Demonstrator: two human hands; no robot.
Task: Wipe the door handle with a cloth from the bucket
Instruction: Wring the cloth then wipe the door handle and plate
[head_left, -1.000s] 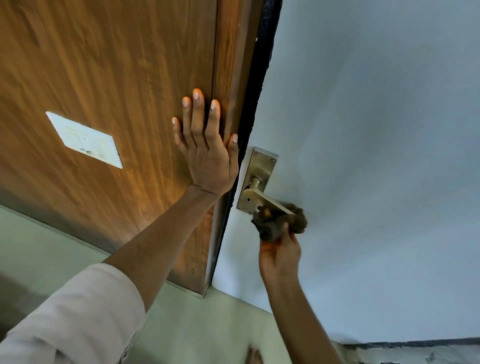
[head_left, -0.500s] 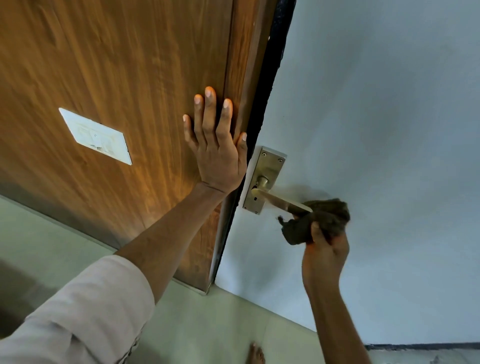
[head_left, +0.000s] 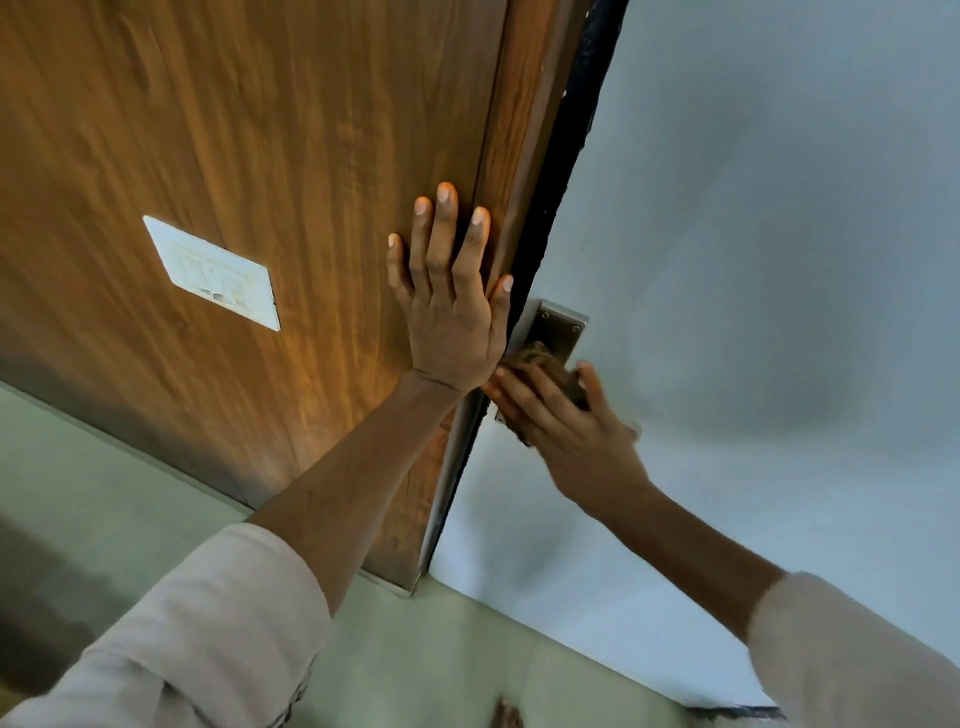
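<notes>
My left hand (head_left: 449, 306) lies flat, fingers spread, against the brown wooden door (head_left: 260, 208) near its edge. The brass door handle plate (head_left: 558, 327) sits just right of that edge. My right hand (head_left: 566, 421) presses a dark grey-brown cloth (head_left: 543, 364) onto the lower plate and covers the lever, so the lever is almost fully hidden; only its tip peeks out at the hand's right. The bucket is out of view.
A white rectangular label (head_left: 213, 270) is stuck on the door's face. A pale grey wall (head_left: 779, 260) fills the right side. Pale green floor (head_left: 441, 665) lies below, with my toes (head_left: 506, 719) at the bottom edge.
My right hand has carried the cloth from the lever's outer end back left onto the plate and now covers the lever. The left hand stays flat on the door.
</notes>
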